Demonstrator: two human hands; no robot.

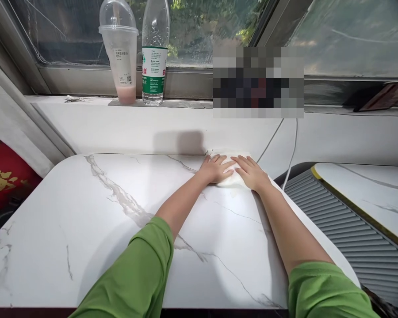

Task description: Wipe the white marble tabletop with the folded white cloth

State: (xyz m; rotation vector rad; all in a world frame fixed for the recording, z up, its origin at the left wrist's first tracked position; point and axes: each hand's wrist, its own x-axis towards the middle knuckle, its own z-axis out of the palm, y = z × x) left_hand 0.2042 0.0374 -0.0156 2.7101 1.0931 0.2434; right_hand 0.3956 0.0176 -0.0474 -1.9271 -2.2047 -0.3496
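Note:
Both arms reach out to the far edge of a white marble-patterned table (96,247). My left hand (216,168) lies flat with its fingers spread, pressing on the left part of a thin white cloth or tissue (234,181). On the right part of the same white piece rests my right hand (252,171), palm down and fingers stretched out. The white piece lies on the tabletop against the wall, and its middle is partly covered by the fingers.
On the windowsill stand a plastic cup (124,66) with pink liquid and a clear water bottle (155,62). White cables (291,150) hang down right of my hands. A ribbed grey surface (345,221) runs along the right, beside another marble-patterned top (378,185). A curtain (16,115) hangs at left.

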